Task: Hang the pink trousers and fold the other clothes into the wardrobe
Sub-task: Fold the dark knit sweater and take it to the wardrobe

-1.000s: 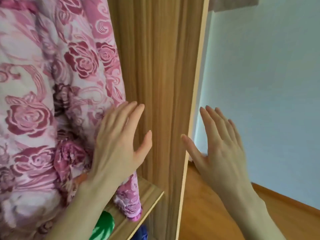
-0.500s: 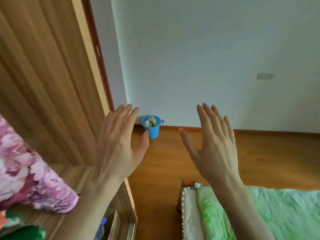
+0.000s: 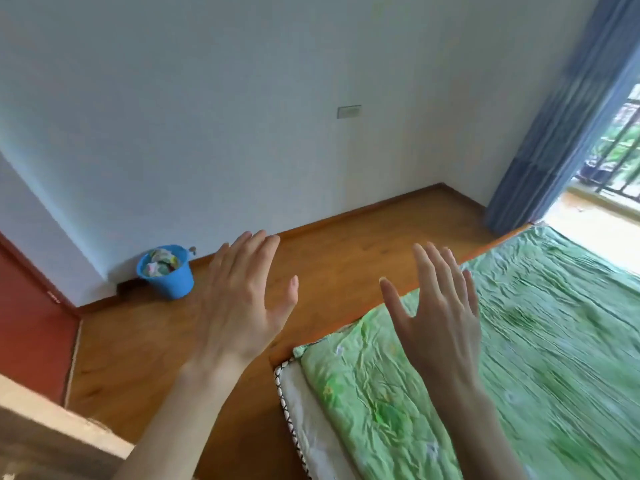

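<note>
At the far left you have a wooden corner [image 3: 52,441], blurred; it may belong to the wardrobe, but you cannot tell from here. Beyond it a red door [image 3: 31,327] stands against the wall, and a blue bucket [image 3: 168,274] with crumpled scraps in it sits on the wooden floor [image 3: 346,244].

Your left hand [image 3: 242,303] hangs in the air over that floor, fingers straight and spread, holding nothing. Your right hand [image 3: 440,310] is just beside it, equally released and empty, raised over the near corner of the bed [image 3: 554,341] with its green sheet.

No pink trousers and no other clothes show anywhere in view, so neither the direction to them nor their long axis can be read yet. The visible sheet is bare. Of the two, your right hand is the nearer to the bed, which stretches away to your right toward the blue curtain [image 3: 561,109]; if the clothes lie farther along it, that hand would likely lead.
</note>
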Demonstrator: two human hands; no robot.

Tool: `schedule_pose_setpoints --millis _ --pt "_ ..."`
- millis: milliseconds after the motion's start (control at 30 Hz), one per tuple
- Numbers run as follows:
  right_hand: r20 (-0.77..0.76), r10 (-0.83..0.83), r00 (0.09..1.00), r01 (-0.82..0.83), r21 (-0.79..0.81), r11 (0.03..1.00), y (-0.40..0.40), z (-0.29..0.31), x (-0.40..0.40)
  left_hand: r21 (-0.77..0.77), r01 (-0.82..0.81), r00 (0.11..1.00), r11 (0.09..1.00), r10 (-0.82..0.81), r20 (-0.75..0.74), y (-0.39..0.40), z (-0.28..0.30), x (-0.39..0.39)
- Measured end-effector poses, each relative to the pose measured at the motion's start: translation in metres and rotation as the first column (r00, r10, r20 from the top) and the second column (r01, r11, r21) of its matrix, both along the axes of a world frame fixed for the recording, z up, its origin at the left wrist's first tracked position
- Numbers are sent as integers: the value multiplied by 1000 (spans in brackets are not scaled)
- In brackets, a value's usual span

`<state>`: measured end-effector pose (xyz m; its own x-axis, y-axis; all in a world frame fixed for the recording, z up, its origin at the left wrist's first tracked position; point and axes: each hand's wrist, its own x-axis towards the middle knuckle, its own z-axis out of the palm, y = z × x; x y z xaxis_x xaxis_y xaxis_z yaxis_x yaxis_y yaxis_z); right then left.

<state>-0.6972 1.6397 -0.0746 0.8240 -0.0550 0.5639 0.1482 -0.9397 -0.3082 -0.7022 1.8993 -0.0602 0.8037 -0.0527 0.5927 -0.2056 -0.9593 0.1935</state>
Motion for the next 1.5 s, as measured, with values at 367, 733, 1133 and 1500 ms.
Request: schedule_pose_setpoints --millis 367,733,1133,1500 --pt "-94 -415 905 400 -141 905 -90 -16 -130 -49 476 873 878 -478 -97 -134 -42 -3" --pt "-207 -711 672 711 -93 698 -160 -51 -275 -77 772 608 631 -768 -199 -280 -83 -85" --pt "-288 -771 568 796 -43 603 -345 -90 -428 -134 865 447 483 -865 -228 -493 -128 -212" --pt "-456 -752 475 814 -98 573 -456 -219 -499 -192 893 316 407 -871 -378 -612 -245 -274"
